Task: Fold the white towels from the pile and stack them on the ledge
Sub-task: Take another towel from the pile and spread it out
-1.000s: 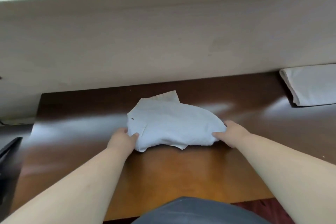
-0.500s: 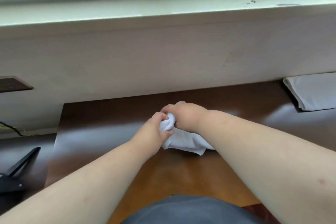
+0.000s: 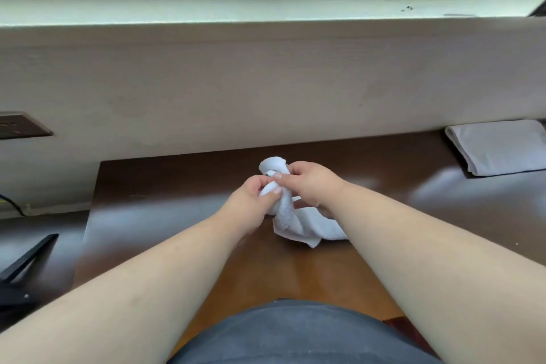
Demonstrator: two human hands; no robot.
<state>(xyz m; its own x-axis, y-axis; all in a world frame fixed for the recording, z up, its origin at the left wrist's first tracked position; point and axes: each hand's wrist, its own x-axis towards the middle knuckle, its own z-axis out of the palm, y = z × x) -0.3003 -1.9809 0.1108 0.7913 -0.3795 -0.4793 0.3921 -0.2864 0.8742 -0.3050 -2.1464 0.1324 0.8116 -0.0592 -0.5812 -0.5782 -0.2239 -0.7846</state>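
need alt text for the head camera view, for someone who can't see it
Both hands, left hand and right hand, grip a bunched white towel over a dark wooden table. A folded white towel lies at the table's far right, and a pale window ledge runs along the wall behind.

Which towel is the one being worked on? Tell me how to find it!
Start at the dark wooden desk under the window ledge. In the middle of it, the left hand and the right hand pinch a white towel. It is bunched and twisted, unlike the folded towel lying flat at the desk's far right.
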